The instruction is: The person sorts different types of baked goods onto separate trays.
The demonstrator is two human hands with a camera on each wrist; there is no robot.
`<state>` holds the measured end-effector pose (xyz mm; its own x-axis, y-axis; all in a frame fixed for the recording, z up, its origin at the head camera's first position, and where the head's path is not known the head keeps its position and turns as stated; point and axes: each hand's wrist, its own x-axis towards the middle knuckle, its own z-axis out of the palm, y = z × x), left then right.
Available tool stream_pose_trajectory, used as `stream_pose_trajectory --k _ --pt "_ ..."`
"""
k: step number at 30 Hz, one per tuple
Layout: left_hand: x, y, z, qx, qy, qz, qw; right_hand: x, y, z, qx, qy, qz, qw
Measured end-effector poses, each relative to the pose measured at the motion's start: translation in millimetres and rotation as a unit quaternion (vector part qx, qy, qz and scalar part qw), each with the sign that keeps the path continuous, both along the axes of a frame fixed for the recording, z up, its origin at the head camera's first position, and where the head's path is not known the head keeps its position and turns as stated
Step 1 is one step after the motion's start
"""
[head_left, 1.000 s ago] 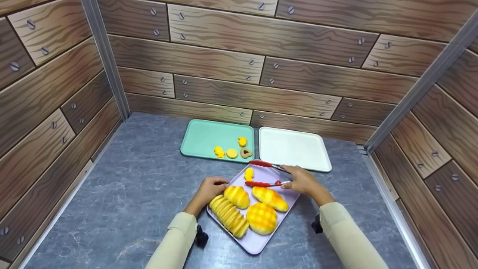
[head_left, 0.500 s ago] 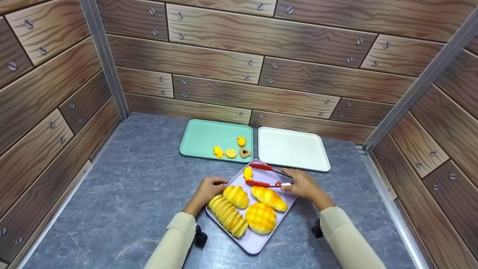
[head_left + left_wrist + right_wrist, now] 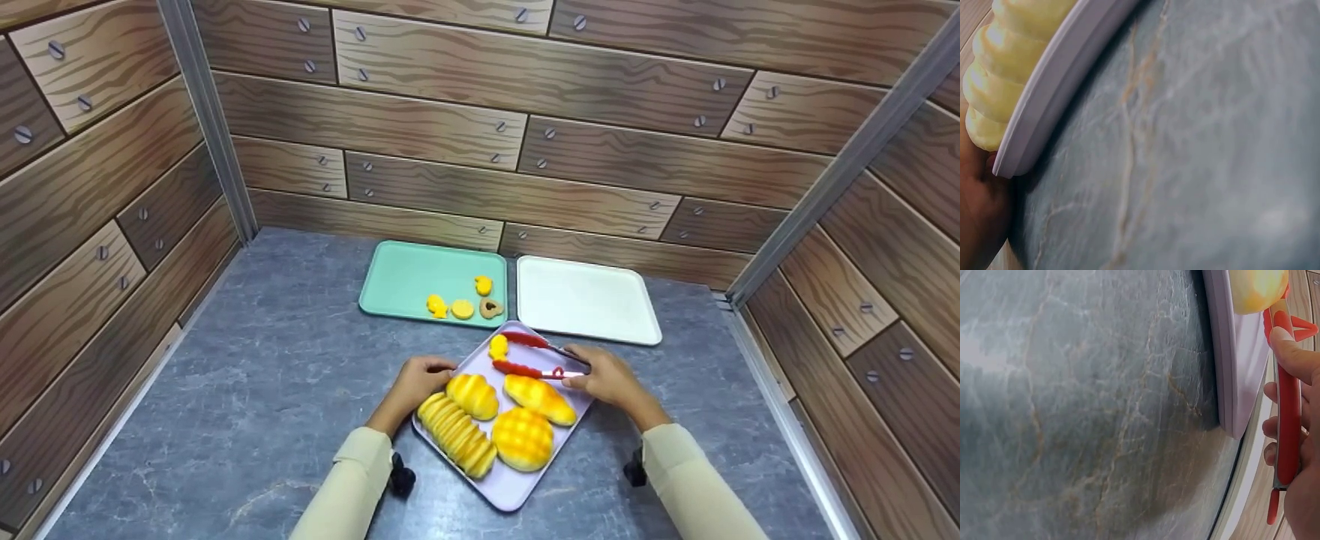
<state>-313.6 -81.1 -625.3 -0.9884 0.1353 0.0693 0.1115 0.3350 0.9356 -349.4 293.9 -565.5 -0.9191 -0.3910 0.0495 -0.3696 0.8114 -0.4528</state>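
My right hand holds red-tipped tongs, their arms spread apart over the lilac tray. Between the tips lies a small yellow toy biscuit; contact with it is hard to tell. At the tray's left edge my left hand grips the rim, its fingertips partly hidden. On the tray sit a ridged toy roll, a sliced toy loaf, a long toy bun and a round crosshatched bun. The right wrist view shows the tongs' red handle lying in my palm.
Behind the lilac tray stand a green tray and a white tray, side by side. Several small biscuits, one a brown heart, lie on the green one. Wood-patterned walls enclose the grey tabletop.
The tongs shift slightly, with the upper tip now closer to the small yellow biscuit. My left hand and the lilac tray stay about where they were.
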Motion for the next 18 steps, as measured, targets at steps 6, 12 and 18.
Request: stream_pose_trajectory --k 6,12,18 --pt "-0.2 0.1 -1.1 -0.001 0.005 0.002 1.0000 2.2 4.4 -3.3 -0.030 0.005 -0.012 0.999" --pt "-0.5 -0.2 -1.0 0.005 0.002 0.002 1.0000 3.3 7.0 -8.0 -0.067 0.014 -0.019 0.997" --pt "-0.1 0.1 -0.6 0.009 -0.002 0.001 1.0000 6.9 1.4 -6.6 -0.102 -0.009 -0.037 0.994"
